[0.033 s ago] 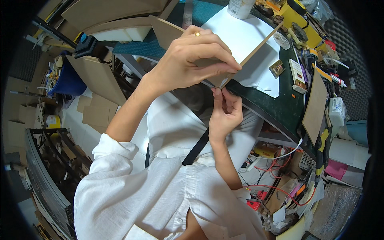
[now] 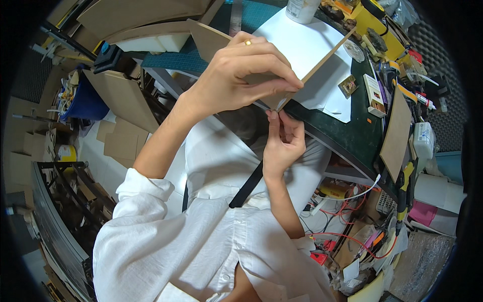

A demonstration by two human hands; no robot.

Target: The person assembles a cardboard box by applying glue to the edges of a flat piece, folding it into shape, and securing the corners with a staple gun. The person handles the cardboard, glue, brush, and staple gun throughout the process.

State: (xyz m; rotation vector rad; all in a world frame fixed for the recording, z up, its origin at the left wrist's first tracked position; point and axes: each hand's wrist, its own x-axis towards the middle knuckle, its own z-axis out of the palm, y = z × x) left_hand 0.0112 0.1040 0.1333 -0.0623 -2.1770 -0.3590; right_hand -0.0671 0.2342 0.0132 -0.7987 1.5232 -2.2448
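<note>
My left hand is closed over a thin brown board, thumb and forefinger pinching near its edge. The board's face shows left of my knuckles. A narrow brown edge slants up to the right from my fingertips; whether it belongs to the same board or a second one joined there, I cannot tell. Just below, my right hand has its thumb and fingers pinched at the lower corner, where the brown pieces come to a point. A small pale shiny spot shows beside that corner. My left hand hides much of the board.
A white sheet lies on the dark green tabletop, with a white tub on it. Right of it lie a small box and a leaning brown panel. A blue bin stands left; cables tangle below right.
</note>
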